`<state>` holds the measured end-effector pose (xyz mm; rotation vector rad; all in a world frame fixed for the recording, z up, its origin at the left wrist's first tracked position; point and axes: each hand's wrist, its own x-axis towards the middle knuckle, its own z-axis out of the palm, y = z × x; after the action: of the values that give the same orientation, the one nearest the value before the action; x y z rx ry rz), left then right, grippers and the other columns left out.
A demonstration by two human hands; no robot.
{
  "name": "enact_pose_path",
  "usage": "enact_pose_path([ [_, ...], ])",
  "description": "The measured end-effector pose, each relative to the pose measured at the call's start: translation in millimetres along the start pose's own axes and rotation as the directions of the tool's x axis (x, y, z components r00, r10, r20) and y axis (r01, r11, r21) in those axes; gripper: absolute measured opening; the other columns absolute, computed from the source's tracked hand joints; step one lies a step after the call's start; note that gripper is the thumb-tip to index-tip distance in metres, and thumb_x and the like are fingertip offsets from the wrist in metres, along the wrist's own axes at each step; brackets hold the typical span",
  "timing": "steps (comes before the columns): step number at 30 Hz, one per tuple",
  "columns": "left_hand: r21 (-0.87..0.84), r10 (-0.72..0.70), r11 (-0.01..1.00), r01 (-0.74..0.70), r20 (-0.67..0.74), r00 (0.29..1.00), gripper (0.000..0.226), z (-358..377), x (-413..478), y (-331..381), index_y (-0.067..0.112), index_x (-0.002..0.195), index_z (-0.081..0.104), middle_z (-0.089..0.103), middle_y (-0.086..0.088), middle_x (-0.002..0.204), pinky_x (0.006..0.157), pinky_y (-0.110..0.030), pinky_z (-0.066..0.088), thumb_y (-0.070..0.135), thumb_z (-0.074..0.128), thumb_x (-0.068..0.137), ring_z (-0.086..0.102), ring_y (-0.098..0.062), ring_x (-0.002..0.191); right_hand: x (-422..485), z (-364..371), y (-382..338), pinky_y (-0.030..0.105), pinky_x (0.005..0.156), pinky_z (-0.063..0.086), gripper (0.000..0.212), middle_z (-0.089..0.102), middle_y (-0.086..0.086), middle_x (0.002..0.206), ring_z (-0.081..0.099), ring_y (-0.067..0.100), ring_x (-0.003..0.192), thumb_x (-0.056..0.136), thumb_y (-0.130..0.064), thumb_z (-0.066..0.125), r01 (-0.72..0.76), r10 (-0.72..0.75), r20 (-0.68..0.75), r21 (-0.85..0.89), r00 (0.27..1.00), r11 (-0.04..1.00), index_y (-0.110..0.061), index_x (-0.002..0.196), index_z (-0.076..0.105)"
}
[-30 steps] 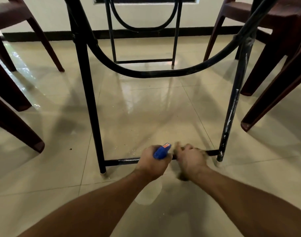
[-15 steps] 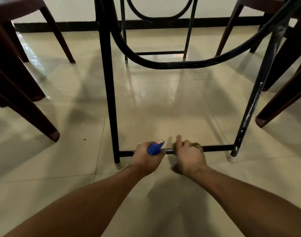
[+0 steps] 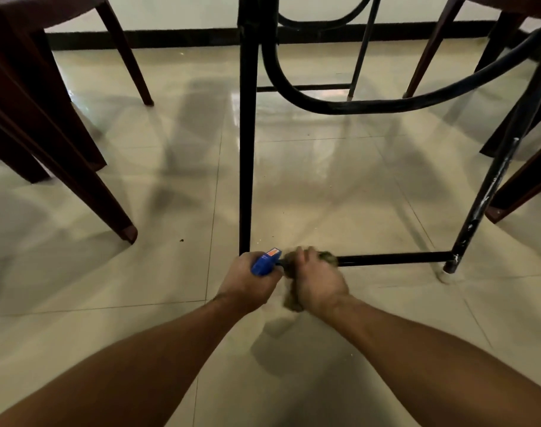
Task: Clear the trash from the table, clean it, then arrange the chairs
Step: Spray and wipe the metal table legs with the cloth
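Observation:
I am looking under the table at its black metal frame. My left hand grips a blue spray bottle head beside the foot of the left table leg. My right hand grips a dull greenish cloth and presses it onto the low black crossbar, just right of the left hand. The cloth wraps the bar and hangs below my palm. The bottle's body is hidden under my left hand.
Dark brown chair legs stand at the left, and more chair legs at the right beside the scuffed right table leg. The glossy beige tile floor carries small crumbs near the bar. A black skirting runs along the far wall.
Both hands have slid left along the crossbar, from its middle to the left table leg, with the cloth still on the bar.

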<state>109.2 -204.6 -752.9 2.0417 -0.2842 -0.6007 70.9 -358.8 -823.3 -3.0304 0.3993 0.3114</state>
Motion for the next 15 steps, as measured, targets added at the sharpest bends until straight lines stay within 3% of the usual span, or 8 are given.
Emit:
enact_pose_path([
  [2,-0.014,-0.01,1.0,0.01,0.006,1.0,0.013,-7,-2,0,0.022,0.084,0.061,0.064,-0.007,0.073,0.07,-0.053,0.061,0.018,0.069,0.093,0.058,-0.02,0.063,-5,-1,1,0.04,0.082,0.056,0.087,0.018,0.008,0.162,0.056,0.029,0.122,0.09,-0.014,0.064,0.17,-0.17,0.002,0.008,0.985,0.985,-0.021,0.155,0.007],
  [4,-0.072,-0.045,0.996,0.043,-0.024,0.999,0.019,-15,-6,0,0.028,0.084,0.055,0.062,-0.008,0.077,0.075,-0.053,0.06,0.019,0.069,0.094,0.057,-0.023,0.068,-10,4,21,0.04,0.089,0.055,0.088,0.004,0.001,0.167,0.044,0.028,0.136,0.094,-0.01,0.057,0.133,-0.13,0.043,-0.066,0.991,0.989,-0.026,0.158,-0.001],
  [6,-0.133,-0.074,0.989,0.067,-0.051,0.996,0.029,-22,-11,0,0.033,0.083,0.046,0.06,-0.01,0.08,0.078,-0.051,0.06,0.019,0.069,0.095,0.057,-0.025,0.071,-16,16,50,0.04,0.095,0.053,0.079,0.003,0.004,0.167,0.039,0.029,0.14,0.097,-0.012,0.048,-0.161,0.162,0.017,-0.049,0.987,0.986,-0.022,0.158,-0.001],
  [8,-0.189,-0.077,0.98,0.065,-0.058,0.995,0.031,-30,-18,-3,0.033,0.083,0.044,0.059,-0.012,0.081,0.075,-0.047,0.06,0.018,0.068,0.095,0.056,-0.026,0.071,-23,20,57,0.043,0.091,0.052,0.075,0.001,0.014,0.166,0.039,0.037,0.138,0.098,-0.014,0.045,-0.487,0.488,-0.036,0.031,0.872,0.873,-0.011,0.157,0.0],
  [10,-0.201,-0.071,0.978,0.059,-0.055,0.996,0.031,-37,-24,-5,0.034,0.084,0.043,0.057,-0.011,0.082,0.071,-0.041,0.058,0.018,0.068,0.096,0.054,-0.025,0.071,-19,17,40,0.043,0.093,0.051,0.067,0.005,0.028,0.161,0.04,0.044,0.136,0.099,-0.011,0.038,-0.593,0.594,-0.037,0.043,0.804,0.804,0.003,0.154,0.001],
  [12,-0.187,-0.078,0.98,0.068,-0.045,0.996,0.031,-43,-30,-11,0.033,0.083,0.044,0.056,-0.011,0.081,0.072,-0.041,0.057,0.017,0.067,0.096,0.052,-0.026,0.071,-15,12,7,0.041,0.096,0.05,0.062,0.01,0.037,0.156,0.039,0.046,0.136,0.1,-0.011,0.032,-0.528,0.528,-0.06,0.017,0.847,0.849,0.01,0.151,0.003],
  [15,-0.156,-0.09,0.985,0.079,-0.068,0.994,0.033,-56,-36,-15,0.03,0.077,0.045,0.055,-0.013,0.078,0.076,-0.052,0.058,0.012,0.066,0.095,0.052,-0.028,0.07,-7,13,-48,0.046,0.107,0.043,0.064,0.0,0.03,0.161,0.025,0.044,0.145,0.101,-0.012,0.033,-0.16,0.16,0.002,0.042,0.987,0.986,0.003,0.155,0.003],
])
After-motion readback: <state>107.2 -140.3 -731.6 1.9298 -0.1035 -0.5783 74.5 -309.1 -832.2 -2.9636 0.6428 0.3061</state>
